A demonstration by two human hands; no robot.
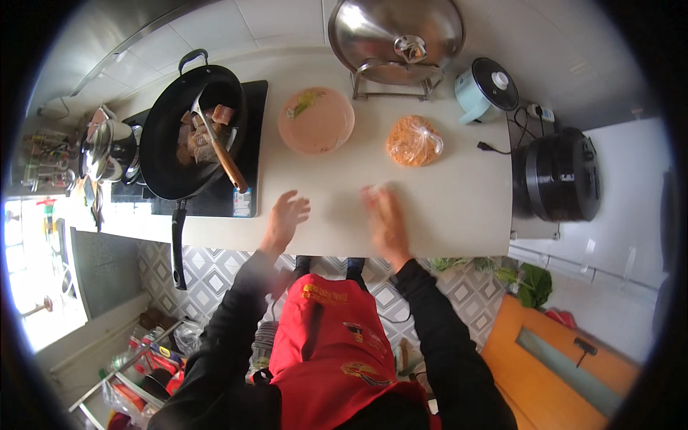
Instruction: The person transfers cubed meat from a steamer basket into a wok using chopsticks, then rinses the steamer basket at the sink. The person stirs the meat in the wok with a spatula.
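My left hand [286,217] hovers over the counter's front edge with its fingers apart and nothing in it. Over the counter to the right is my right hand [388,215], blurred, with something small, whitish and reddish at its fingertips; what it is cannot be told. Behind it lies a tied clear plastic bag of orange shredded food [413,141]. A pink plate [316,129] with a printed plant design stands further left. At the left, a black wok [161,145] on the cooktop holds chunks of meat or fish [201,137] and a wooden-handled metal spatula [228,164].
The wok's handle [179,252] juts past the front edge of the counter [333,236]. A large metal lid [376,32] stands in a rack at the back. To the right are a light blue electric pot [473,97], a cord and a black appliance [564,174]. Metal pots stand far left.
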